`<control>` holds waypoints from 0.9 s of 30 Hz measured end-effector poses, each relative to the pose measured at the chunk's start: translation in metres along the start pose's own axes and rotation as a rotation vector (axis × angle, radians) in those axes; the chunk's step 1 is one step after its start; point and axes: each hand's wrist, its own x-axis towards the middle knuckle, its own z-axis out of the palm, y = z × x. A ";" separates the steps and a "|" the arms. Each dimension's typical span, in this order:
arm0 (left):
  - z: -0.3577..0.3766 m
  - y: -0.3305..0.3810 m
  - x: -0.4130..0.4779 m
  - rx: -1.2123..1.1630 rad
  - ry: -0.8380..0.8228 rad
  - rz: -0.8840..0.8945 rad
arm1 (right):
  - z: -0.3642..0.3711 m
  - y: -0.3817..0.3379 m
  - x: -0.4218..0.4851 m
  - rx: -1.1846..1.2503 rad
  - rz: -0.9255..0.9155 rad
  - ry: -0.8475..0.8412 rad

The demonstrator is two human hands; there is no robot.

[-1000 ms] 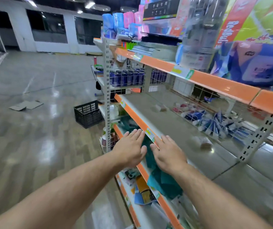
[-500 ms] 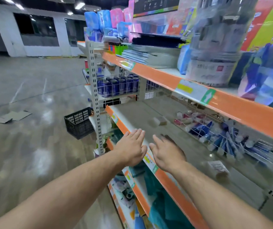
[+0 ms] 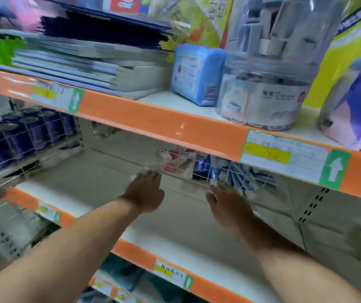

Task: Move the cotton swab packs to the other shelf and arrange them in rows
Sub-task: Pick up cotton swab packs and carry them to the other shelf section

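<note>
Overhead, a clear jar (image 3: pixel 267 90) on the upper shelf (image 3: pixel 153 114) holds small grey boxy items. At left, a wire basket (image 3: pixel 4 158) holds dark blue cans (image 3: pixel 35 132). The cotton swab packs (image 3: pixel 243 173), a blurred blue and red, lie behind the wire mesh (image 3: pixel 188 171) at the back of the middle shelf (image 3: pixel 87 178). The left hand (image 3: pixel 144 191) and right hand (image 3: pixel 225 202) stretch flat toward the mesh, fingers straight and holding nothing.

Middle shelf (image 3: pixel 83 184), upper shelf (image 3: pixel 153 119) with notebooks (image 3: pixel 83 68), blue pack (image 3: pixel 197 73), clear jar (image 3: pixel 267 88)
</note>
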 end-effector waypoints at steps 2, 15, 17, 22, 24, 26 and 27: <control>0.005 -0.018 0.018 -0.018 -0.052 0.013 | -0.002 0.005 -0.003 -0.003 0.115 -0.055; 0.010 -0.027 0.049 -0.112 -0.186 -0.053 | 0.021 0.044 -0.022 0.013 0.435 -0.208; 0.010 -0.018 0.049 -0.106 -0.192 -0.019 | 0.024 0.036 -0.015 0.008 0.375 -0.242; 0.009 -0.003 0.046 -0.146 -0.186 0.064 | 0.031 0.018 0.001 0.007 0.345 -0.289; 0.008 0.001 0.043 -0.135 -0.217 0.081 | 0.034 0.013 0.005 -0.005 0.348 -0.275; 0.007 0.005 0.040 -0.088 -0.213 0.117 | 0.037 0.009 0.007 -0.005 0.361 -0.247; 0.005 0.007 0.038 -0.069 -0.213 0.131 | 0.038 0.008 0.007 0.000 0.365 -0.225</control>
